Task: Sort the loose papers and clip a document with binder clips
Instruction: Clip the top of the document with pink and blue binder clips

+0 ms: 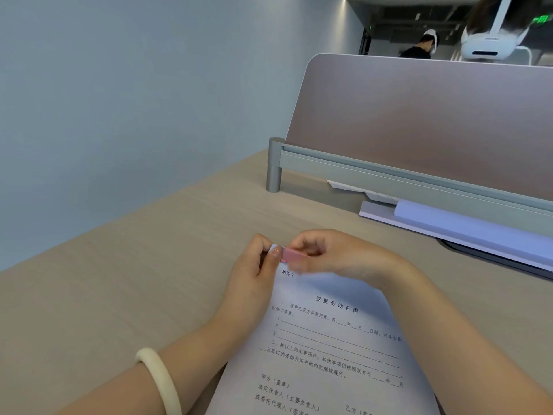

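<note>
A white printed document (323,348) lies on the wooden desk (134,280) in front of me, its top left corner lifted slightly. A pink binder clip (291,255) sits at that top left corner. My left hand (254,274) pinches the corner of the document beside the clip, thumb on top. My right hand (335,254) curls over the clip from the right and grips it with its fingertips. The clip looks slightly blurred. I cannot tell whether its jaws are over the paper edge.
A white stack of paper (466,229) lies at the back right under the partition's rail, with a torn sheet (353,188) behind it. A mauve desk partition (434,121) stands at the far edge. Two people sit beyond it. A grey-blue wall is on the left.
</note>
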